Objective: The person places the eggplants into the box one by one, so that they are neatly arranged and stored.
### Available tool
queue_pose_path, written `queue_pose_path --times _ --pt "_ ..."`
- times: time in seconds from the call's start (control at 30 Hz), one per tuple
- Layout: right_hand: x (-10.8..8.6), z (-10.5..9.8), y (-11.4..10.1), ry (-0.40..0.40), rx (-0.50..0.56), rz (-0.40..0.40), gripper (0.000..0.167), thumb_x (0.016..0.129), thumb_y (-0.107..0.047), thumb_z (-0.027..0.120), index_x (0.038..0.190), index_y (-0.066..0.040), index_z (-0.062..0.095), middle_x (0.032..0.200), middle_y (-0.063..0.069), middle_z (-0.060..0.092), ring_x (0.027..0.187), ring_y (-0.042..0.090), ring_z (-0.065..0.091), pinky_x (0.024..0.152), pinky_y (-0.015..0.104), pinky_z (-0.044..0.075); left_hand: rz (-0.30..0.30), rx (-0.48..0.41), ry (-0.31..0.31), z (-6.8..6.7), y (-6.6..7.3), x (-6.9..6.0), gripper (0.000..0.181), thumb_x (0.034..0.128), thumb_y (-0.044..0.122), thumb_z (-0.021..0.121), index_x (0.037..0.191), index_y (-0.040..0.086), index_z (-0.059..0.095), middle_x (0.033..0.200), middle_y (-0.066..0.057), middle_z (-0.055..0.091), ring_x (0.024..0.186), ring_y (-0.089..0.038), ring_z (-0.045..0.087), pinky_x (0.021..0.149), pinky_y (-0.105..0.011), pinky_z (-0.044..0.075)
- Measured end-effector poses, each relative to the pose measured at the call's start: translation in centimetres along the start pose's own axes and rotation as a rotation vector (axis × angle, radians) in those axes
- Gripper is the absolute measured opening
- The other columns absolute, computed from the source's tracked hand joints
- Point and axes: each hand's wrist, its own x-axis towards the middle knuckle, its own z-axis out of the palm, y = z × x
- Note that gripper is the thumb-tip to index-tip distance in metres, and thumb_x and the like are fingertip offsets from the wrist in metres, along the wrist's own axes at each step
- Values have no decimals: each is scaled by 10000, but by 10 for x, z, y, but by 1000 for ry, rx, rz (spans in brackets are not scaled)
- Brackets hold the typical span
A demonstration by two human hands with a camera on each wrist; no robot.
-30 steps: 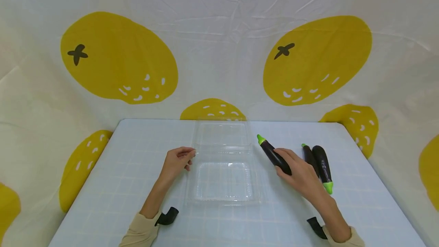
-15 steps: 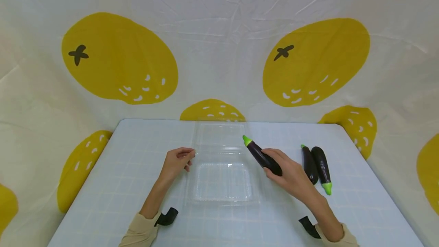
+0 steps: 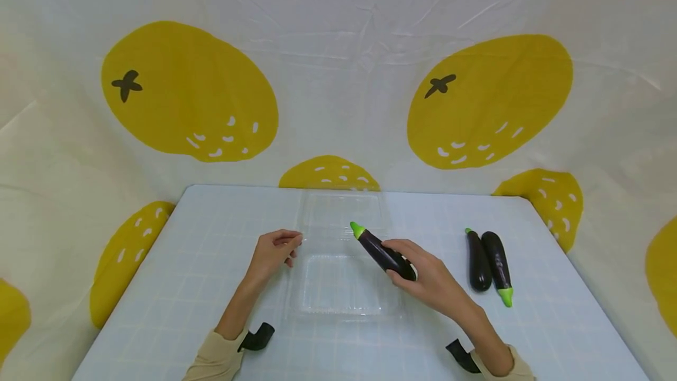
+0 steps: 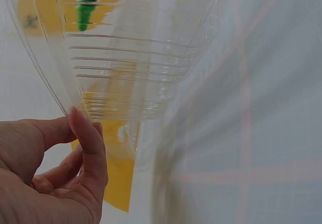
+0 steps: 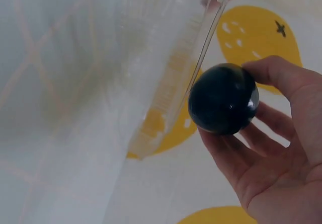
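A clear plastic clamshell container [image 3: 344,313] lies opened out on the table, its lid [image 3: 344,210] toward the back. My left hand [image 3: 272,254] pinches the container's left rim between thumb and fingers, as the left wrist view shows. Over the container's right part, my right hand [image 3: 431,275] grips a dark purple eggplant [image 3: 386,257] near its rounded end. Its green stem tip [image 4: 83,17] points away to the back left. In the right wrist view the eggplant's round end [image 5: 221,100] sits between thumb and fingers, beside the container's rim.
Two more eggplants [image 3: 478,263] lie side by side on the right of the table [image 3: 174,287]. Behind and around the table hangs a white cloth [image 3: 338,75] printed with big yellow fruits. A black strap [image 3: 258,337] shows at the left wrist.
My right hand has carried the eggplant leftward, from beside the container to above it. The left hand has stayed at the left rim. The other two eggplants lie where they were.
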Motion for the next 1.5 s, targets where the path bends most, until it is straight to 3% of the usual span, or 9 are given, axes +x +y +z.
queue_pose_path --times 0.53,1.0,1.3,1.5 --pt "7 22 -12 -96 92 -103 523 926 -175 780 1409 -178 580 1373 -33 614 1057 119 618 828 315 586 -9 -4 -2 2 2 -1 226 975 146 726 1131 -17 736 938 -209 710 666 -205 605 536 -240 545" --pt "5 37 -11 -249 159 -148 498 952 -177 750 1414 -183 566 1362 -42 617 1080 120 608 886 345 563 -10 2 5 1 1 -1 222 976 157 727 1123 -8 743 932 -205 718 664 -206 605 535 -244 547" --pt "4 40 -9 -371 207 -109 450 979 -191 715 1405 -144 577 1355 -44 618 1121 136 603 967 336 537 11 12 -3 1 2 -2 235 981 159 721 1138 -16 737 930 -211 712 673 -209 611 535 -248 552" --pt "6 39 -5 -415 211 -177 370 1037 -207 641 1398 -145 590 1378 -30 613 1219 126 595 1022 343 517 18 9 -6 1 1 -2 252 989 154 711 1154 -35 726 929 -227 706 655 -186 604 534 -244 552"
